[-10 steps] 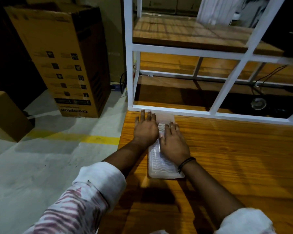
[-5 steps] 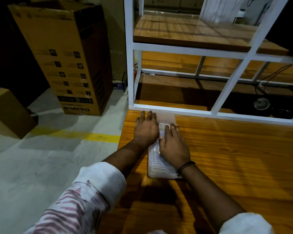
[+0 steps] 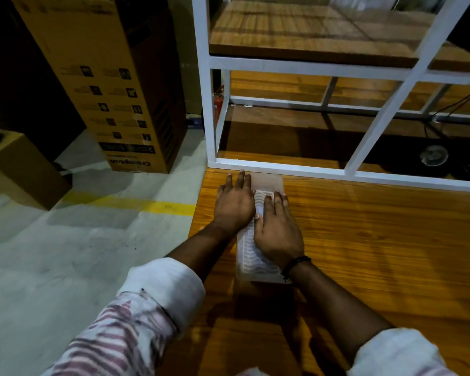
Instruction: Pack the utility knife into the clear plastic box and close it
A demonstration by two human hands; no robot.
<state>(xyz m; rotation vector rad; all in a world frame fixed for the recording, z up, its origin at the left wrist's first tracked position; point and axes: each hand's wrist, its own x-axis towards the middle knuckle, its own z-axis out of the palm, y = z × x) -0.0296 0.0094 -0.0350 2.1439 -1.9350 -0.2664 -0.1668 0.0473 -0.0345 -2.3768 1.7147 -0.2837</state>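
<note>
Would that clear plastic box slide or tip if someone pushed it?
The clear plastic box is long, low and flat on the wooden table, so it would probably slide, not tip. Thin ribbed plastic suggests it's light and slightly flexible.

One clear plastic box (image 3: 257, 263), two hands — left (image 3: 234, 206), right (image 3: 278, 233) — one tabletop (image 3: 377, 240), two cardboard boxes, near (image 3: 22, 169) and far (image 3: 106, 77) left.

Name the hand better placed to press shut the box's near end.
Right hand: it lies flat on the clear plastic box, nearer its uncovered near end. The left hand sits at the far end.
</note>
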